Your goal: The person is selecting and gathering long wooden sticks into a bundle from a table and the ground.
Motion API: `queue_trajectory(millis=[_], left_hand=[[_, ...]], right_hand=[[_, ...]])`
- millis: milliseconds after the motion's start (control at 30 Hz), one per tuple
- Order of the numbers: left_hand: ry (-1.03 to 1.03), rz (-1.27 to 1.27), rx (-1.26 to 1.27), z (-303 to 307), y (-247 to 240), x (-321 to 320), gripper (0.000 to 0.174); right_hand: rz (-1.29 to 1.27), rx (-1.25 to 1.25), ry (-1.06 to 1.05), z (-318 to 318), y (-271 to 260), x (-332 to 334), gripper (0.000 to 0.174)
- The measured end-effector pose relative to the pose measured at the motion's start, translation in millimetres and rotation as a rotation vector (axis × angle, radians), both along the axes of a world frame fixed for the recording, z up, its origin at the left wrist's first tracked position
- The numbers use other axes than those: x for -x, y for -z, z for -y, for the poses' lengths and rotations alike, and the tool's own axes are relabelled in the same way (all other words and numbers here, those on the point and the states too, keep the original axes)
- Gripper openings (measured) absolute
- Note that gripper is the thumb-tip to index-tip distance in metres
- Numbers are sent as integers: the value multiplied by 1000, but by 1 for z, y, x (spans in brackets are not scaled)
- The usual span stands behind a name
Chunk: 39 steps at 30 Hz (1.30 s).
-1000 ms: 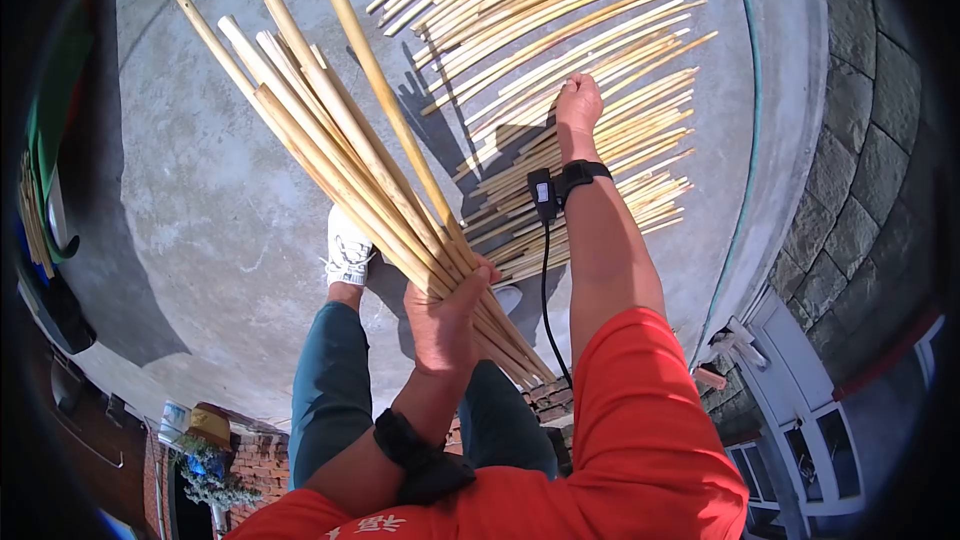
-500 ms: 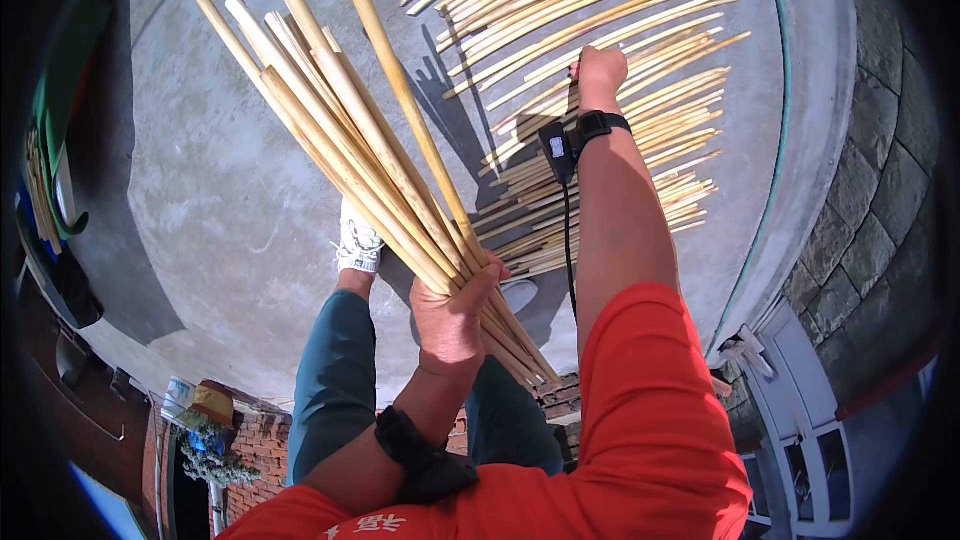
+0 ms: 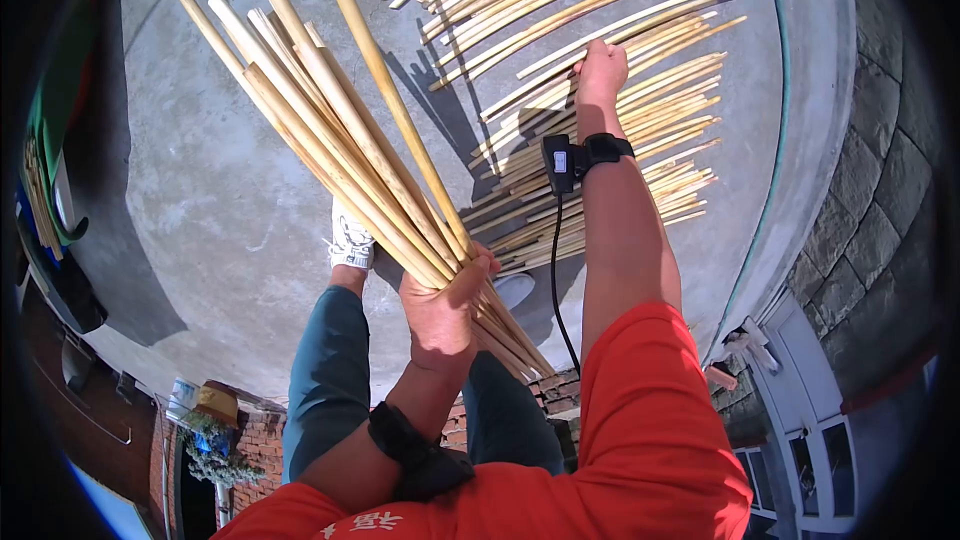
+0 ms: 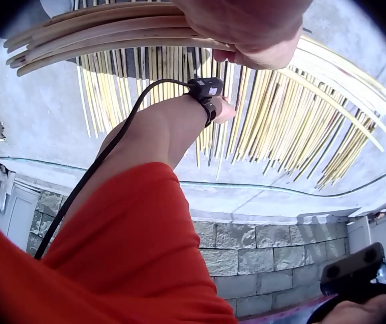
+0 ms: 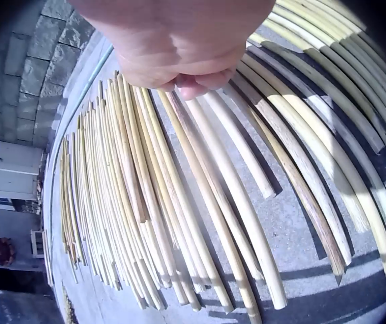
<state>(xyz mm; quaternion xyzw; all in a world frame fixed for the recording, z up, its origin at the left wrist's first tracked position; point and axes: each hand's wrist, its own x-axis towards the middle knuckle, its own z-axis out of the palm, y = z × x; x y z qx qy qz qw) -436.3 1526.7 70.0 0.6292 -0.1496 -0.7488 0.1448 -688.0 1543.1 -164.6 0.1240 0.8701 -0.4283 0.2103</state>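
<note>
In the head view my left hand (image 3: 440, 310) grips a thick bundle of peeled wooden sticks (image 3: 340, 155), which fan out up and to the left. Their lower ends stick out below the fist, as the left wrist view also shows. My right hand (image 3: 603, 70) is stretched out over rows of similar sticks (image 3: 660, 105) laid on the ground. Its curled fingers pinch a pale wooden stick (image 3: 680, 8) lying among them. Seen from the right wrist, one short stick end (image 5: 250, 158) comes out beneath the fingers, while the fist hides the grip itself.
Grey concrete ground (image 3: 220, 210) lies beneath the sticks. A green hose (image 3: 780, 140) runs along the right side, in front of a stone-block wall (image 3: 875, 190). A white shoe (image 3: 350, 240) stands beside the bundle. A black cable (image 3: 557, 270) hangs from the right wrist camera.
My right hand has moved up and right over the laid sticks, and one stick by its fingers now stands apart from its neighbours. The left hand keeps its hold on the bundle.
</note>
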Motion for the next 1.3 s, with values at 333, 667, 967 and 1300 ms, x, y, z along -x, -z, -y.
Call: queue_trajectory(millis=[333,667,967,1300], left_hand=[[-48,-65,-2,7,-4,4,21],[56,-297,-163,-4,2,-7,24],[-54,-164,-62,-12,-1,-3,33],[-108,-148,-123,-9,-4,-8,34]], right_hand=[[744,615,-915,-62,-182,-113,13],[1119,610,-615,-97,-187,-129,15],[1031,459,-960,-80,-171,-115,33],[564,187,-962,-65,-114,-81,60]])
